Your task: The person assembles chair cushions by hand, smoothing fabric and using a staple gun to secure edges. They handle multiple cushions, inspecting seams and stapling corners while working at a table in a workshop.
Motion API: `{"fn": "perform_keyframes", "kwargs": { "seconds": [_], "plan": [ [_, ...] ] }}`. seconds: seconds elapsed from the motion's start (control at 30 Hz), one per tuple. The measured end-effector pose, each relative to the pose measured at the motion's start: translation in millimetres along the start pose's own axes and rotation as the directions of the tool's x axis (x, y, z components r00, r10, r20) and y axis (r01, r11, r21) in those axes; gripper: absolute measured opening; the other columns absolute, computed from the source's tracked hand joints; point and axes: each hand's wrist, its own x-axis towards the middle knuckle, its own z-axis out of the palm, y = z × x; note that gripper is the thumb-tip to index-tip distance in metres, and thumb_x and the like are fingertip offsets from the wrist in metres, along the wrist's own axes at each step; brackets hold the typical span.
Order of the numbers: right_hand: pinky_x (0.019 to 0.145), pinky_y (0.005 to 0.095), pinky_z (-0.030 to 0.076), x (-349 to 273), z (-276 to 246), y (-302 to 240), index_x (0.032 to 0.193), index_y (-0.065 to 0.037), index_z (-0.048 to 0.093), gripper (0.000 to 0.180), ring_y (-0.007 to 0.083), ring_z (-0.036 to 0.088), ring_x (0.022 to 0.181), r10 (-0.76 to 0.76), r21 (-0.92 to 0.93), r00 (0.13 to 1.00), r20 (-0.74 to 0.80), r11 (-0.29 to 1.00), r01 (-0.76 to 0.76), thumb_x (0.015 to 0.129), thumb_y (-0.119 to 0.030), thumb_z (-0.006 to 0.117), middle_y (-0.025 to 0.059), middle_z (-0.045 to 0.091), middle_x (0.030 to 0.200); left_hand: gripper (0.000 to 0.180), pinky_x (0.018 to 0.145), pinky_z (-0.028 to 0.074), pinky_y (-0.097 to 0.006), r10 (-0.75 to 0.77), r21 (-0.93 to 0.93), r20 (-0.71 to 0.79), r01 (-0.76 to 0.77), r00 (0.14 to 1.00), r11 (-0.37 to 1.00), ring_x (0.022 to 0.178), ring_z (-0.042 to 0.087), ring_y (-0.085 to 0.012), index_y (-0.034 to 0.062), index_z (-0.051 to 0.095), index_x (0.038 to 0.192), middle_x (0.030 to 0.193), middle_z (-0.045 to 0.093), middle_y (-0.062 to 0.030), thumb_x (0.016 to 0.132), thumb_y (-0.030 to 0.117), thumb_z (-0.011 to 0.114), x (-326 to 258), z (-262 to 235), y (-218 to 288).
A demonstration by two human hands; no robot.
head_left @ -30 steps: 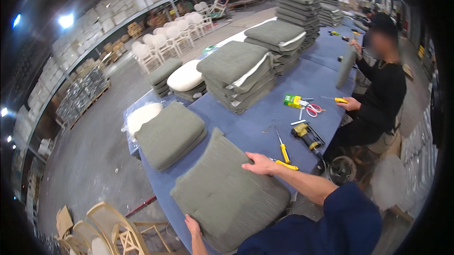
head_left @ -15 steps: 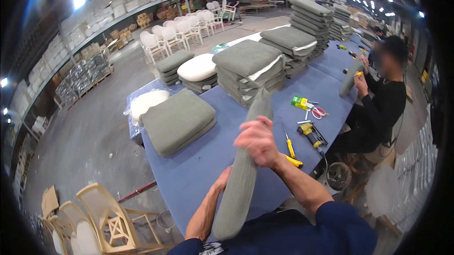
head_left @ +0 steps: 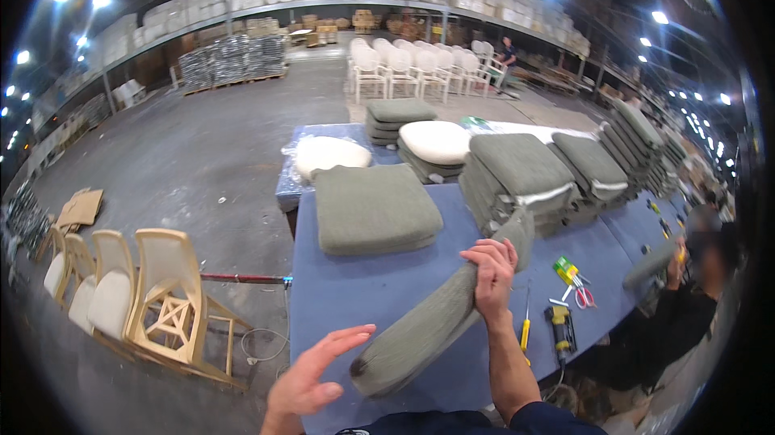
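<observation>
The cushion [head_left: 424,330] is on edge and aslant over the blue table [head_left: 331,310], nearer than the low stack [head_left: 375,213]; whether its lower edge touches the table I cannot tell. The right hand [head_left: 491,278] grasps it toward its far end, while the left hand [head_left: 315,374] is spread and empty by the near end, contact unclear. With one hand bearing it, the near end would likely sag or swing, so a palm supporting it there seems wise, any turning best kept clear of the screwdriver [head_left: 525,334] and nailer [head_left: 559,330]
</observation>
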Motion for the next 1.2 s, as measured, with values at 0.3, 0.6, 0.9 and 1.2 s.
{"fn": "perform_keyframes", "kwargs": {
  "seconds": [0.3,0.6,0.9,1.2],
  "plan": [
    [0.110,0.0452,0.038,1,2,68,0.115,-0.005,0.075,0.039,0.0280,0.063,0.116,0.055,0.157,0.985,-0.164,0.987,-0.029,0.108,-0.021,0.040,0.0105,0.071,0.120,0.074,0.102,0.049,-0.041,0.132,0.171,-0.679,-0.020,0.722,0.985,0.116,0.064,-0.0286,-0.0048,0.046,0.144,0.129,0.063,-0.0211,0.095,0.045,0.070,-22,96,-118],
    [0.097,0.0406,0.048,-60,-31,327,0.145,-0.001,0.056,0.060,0.0250,0.063,0.116,0.722,0.428,0.565,0.399,0.399,-0.811,0.105,-0.046,0.051,0.0120,0.065,0.134,0.076,0.085,0.056,-0.036,0.339,0.408,-0.636,-0.071,0.694,0.910,0.095,0.070,-0.0245,-0.0077,0.048,0.139,0.111,0.070,-0.0193,0.095,0.050,0.070,15,101,-119],
    [0.108,0.0494,0.050,-202,-17,257,0.155,-0.003,0.040,0.070,0.0312,0.057,0.130,0.789,0.736,0.396,0.470,-0.102,-0.669,0.105,-0.049,0.056,0.0152,0.054,0.148,0.073,0.087,0.056,-0.039,0.492,0.562,-0.540,-0.141,0.683,0.815,0.096,0.071,-0.0274,-0.0102,0.059,0.129,0.106,0.071,-0.0200,0.099,0.056,0.058,63,39,-137],
    [0.119,0.0437,0.038,-237,-54,30,0.165,-0.010,0.018,0.085,0.0248,0.049,0.138,0.634,0.740,0.697,0.335,0.281,-0.611,0.102,-0.040,0.065,0.0101,0.045,0.155,0.061,0.115,0.037,-0.039,0.077,0.115,-0.638,-0.004,0.767,0.993,0.134,0.052,-0.0274,-0.0059,0.052,0.142,0.141,0.058,-0.0176,0.110,0.043,0.034,221,-55,-160]
  ]
}}
